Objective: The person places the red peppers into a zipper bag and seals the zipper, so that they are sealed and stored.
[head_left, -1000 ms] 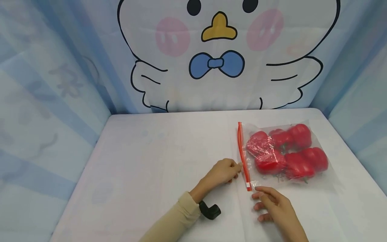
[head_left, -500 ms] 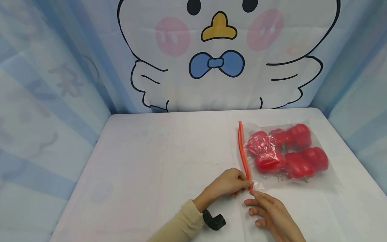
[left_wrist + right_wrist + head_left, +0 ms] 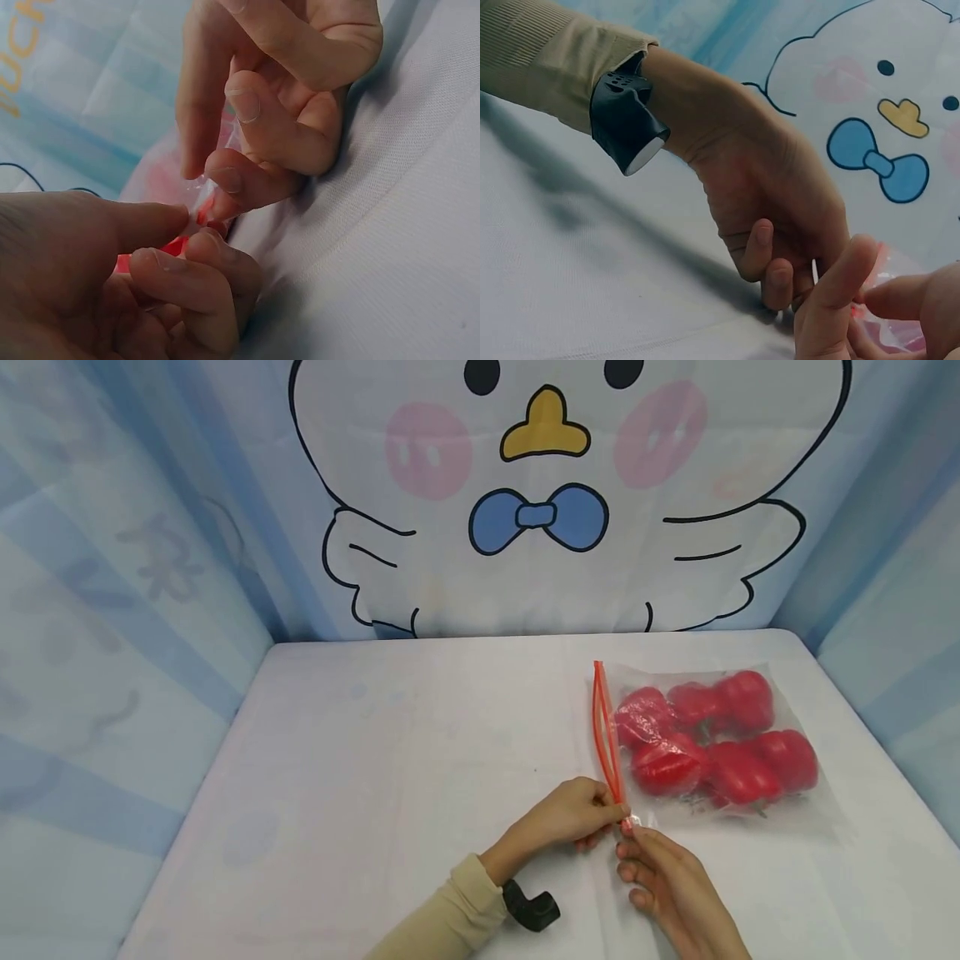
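Note:
A clear zip bag (image 3: 667, 818) lies at the right of the table in the head view, with several red bell peppers (image 3: 671, 764) inside. Its red zip strip (image 3: 602, 727) runs along the left edge, the two sides slightly parted in the middle. My left hand (image 3: 577, 810) pinches the strip near its front end between thumb and fingers. Right beside it, my right hand (image 3: 671, 872) pinches the bag's front corner at that same end. In the left wrist view, fingers of both hands hide most of the strip's end.
A white cloth covers the table (image 3: 375, 777). Printed curtains (image 3: 135, 652) stand on the left, right and back. A black camera (image 3: 531, 906) is strapped at the left wrist, below the beige sleeve (image 3: 450, 910).
My left hand has moved down the strip to its front end and pinches it. My right hand has closed its fingers on the corner. The strip's sides have parted a little.

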Available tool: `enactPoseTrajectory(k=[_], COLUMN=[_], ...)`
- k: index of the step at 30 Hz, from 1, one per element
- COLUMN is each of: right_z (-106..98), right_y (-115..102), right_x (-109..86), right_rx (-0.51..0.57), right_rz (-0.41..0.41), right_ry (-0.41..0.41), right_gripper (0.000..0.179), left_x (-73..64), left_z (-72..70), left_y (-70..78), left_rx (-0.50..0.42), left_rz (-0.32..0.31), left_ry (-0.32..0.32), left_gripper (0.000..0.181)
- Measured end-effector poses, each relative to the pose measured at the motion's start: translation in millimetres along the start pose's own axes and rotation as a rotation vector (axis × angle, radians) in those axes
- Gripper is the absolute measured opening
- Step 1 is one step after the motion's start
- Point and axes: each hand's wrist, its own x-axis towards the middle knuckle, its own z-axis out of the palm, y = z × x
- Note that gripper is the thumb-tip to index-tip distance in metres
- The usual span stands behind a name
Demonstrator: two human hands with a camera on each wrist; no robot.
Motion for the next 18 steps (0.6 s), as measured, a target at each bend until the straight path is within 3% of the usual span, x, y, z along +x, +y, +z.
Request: enactPoseTrajectory(k=[4,13,18], right_z=[5.8,8.7,11.1], right_y=[-0.2,-4.0,-2.6], right_x=[3.8,9.2,10.2], right_rx=[0.003,-0.016,-0.009], right_rz=[0.003,-0.021,-0.046], right_ry=[0.046,0.028,0.066], right_gripper=[0.029,0.029,0.027], left_x=[2.1,5.5,6.3], left_z=[-0.4,-0.4,0.4], left_y=[-3.8,-8.3,-10.3], left_rx=[-0.018,-0.121,-0.154], left_rz=[0.01,0.009,0.028], left_ry=[-0.01,-0.015,-0.016], left_gripper=[0.031,0.025,0.023])
